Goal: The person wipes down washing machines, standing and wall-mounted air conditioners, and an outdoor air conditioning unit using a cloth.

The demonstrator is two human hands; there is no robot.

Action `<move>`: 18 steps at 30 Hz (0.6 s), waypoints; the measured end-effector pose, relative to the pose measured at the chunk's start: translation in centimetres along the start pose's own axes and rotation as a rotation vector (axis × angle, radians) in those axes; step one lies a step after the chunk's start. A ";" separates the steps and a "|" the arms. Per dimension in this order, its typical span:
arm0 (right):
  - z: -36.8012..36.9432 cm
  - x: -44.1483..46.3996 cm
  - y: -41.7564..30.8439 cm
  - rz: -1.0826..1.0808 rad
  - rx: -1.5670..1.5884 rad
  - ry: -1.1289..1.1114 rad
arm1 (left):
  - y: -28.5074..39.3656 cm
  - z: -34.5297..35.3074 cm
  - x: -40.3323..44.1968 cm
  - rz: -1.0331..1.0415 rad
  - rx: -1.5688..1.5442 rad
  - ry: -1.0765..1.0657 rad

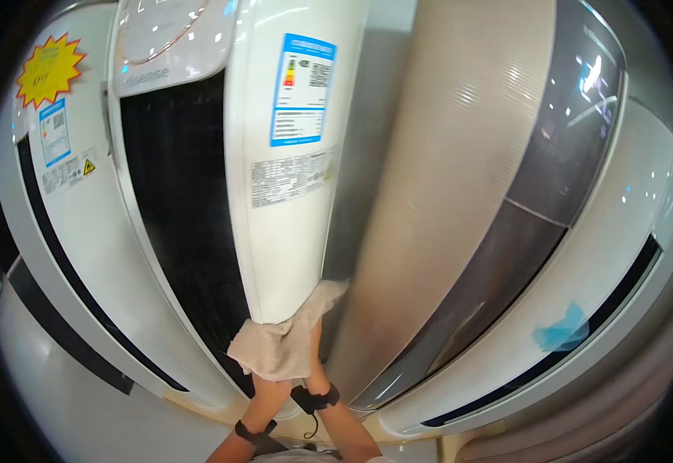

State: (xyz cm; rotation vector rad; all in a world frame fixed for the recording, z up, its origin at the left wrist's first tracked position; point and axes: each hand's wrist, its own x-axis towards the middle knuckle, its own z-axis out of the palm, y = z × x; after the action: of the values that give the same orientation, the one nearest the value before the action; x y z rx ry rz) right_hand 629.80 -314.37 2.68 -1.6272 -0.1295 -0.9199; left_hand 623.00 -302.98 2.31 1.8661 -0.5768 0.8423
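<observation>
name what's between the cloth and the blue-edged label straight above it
In the head view, a grey printed label, then bare white casing down to the cloth.

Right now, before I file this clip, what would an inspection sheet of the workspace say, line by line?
Surface: pale yellowish base beneath tall cabinets; grey floor beside it.
Job's things: pinkish-beige cloth at the lower part of a tall white cabinet with a black front panel.
Clutter: blue translucent piece on the far-right white cabinet.
Hands: left hand and right hand both at the cloth, mostly covered; fingers hidden.
Cables: short curved black cord below the black wristband on the right arm.
Surroundings: tall beige cabinet to the right; yellow starburst tag at left; pinkish draped fabric at lower right.
</observation>
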 end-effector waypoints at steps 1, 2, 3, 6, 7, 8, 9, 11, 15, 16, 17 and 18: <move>-0.4 0.3 -0.7 0.043 0.057 0.026 | 0.5 -0.2 0.0 -0.007 -0.052 0.012; -0.8 0.7 -1.4 0.087 0.109 0.040 | 1.1 -0.5 0.2 -0.060 -0.132 -0.033; -1.1 1.5 -2.2 0.130 0.159 0.051 | 1.9 -0.9 1.1 -0.110 -0.215 -0.071; -0.6 3.6 -3.3 0.217 0.241 0.052 | 3.1 -1.2 1.5 -0.206 -0.383 -0.024; -0.2 4.0 -3.1 0.216 0.224 0.042 | 3.1 -1.2 1.7 -0.226 -0.424 0.014; -0.2 2.7 -1.7 0.170 0.141 0.016 | 3.2 -1.5 1.9 -0.185 -0.380 0.033; -0.5 0.7 0.2 0.125 0.060 -0.009 | 3.4 -2.0 1.9 -0.149 -0.333 0.048; -1.6 -3.5 3.9 0.032 -0.095 -0.046 | 3.1 -3.0 1.9 -0.142 -0.323 0.037; -1.2 -6.8 3.6 0.136 0.058 0.040 | 0.4 -5.0 1.1 -0.197 -0.287 -0.098; -0.8 -6.7 2.7 0.141 0.068 0.043 | -0.1 -6.1 1.4 -0.253 -0.262 -0.106; -0.7 -6.6 2.1 0.145 0.069 0.055 | -0.4 -7.0 1.5 -0.247 -0.241 -0.103; -0.2 -6.4 1.4 0.143 0.072 0.062 | -0.7 -7.7 1.7 -0.234 -0.219 -0.081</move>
State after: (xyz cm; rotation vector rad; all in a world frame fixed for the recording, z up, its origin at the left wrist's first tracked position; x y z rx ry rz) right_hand 626.14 -312.51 -2.40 -1.5194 -0.0024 -0.8455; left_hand 622.30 -295.78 5.41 1.7311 -0.4687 0.5301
